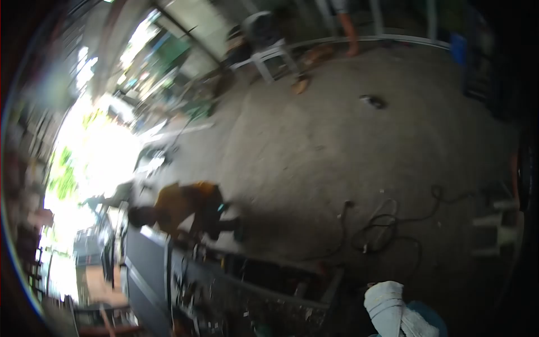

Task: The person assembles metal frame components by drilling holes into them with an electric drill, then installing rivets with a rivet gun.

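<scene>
Can't tell finger state: the white-wrapped shape may be the left hand, best held clear of the metal frame, feet clear of the looped cable.

head-worn | looks down across floor | rolled sideways | apparently well back

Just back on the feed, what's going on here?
A person in yellow bends beside a long, cluttered frame; what they handle is too blurred to tell. What may be the wearer's white-covered right hand shows at the bottom edge; its grip is unclear. A cable or hose loops across the floor.
</scene>
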A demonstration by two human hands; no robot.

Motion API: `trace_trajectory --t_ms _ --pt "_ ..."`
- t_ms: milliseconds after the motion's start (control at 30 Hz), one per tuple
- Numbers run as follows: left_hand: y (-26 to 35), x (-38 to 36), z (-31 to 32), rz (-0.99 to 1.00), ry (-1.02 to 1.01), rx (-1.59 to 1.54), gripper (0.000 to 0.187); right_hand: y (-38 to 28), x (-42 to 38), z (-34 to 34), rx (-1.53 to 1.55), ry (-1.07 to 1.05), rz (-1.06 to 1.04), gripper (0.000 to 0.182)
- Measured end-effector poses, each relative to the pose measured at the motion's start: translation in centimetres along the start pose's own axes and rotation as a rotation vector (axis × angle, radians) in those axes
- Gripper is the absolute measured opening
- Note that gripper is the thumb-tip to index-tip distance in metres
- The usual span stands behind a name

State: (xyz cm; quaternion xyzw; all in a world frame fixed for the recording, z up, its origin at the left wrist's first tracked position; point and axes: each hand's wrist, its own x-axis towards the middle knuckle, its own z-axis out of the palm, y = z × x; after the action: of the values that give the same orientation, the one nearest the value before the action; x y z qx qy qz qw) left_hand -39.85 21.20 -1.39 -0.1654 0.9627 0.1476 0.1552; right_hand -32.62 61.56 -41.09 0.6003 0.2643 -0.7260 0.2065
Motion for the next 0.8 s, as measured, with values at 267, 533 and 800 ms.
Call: trace_trajectory --t_ms 267,533,800 --pt "-4.9 -11.3 -1.0 -0.206 -0.129 0.034 0.049 0.7 2.0 1.5 0.051 -0.102 -0.042 0.054" --pt "-0.6 -11.4 -1.5 -0.251 -0.212 -0.141 0.041 3.1 3.5 -11.3 0.076 0.105 0.072 0.051" --pt "-2.8 -11.5 -0.6 -0.302 -0.263 -0.159 0.042 3.0 -3.1 -13.6 0.057 0.3 -0.01 0.05"
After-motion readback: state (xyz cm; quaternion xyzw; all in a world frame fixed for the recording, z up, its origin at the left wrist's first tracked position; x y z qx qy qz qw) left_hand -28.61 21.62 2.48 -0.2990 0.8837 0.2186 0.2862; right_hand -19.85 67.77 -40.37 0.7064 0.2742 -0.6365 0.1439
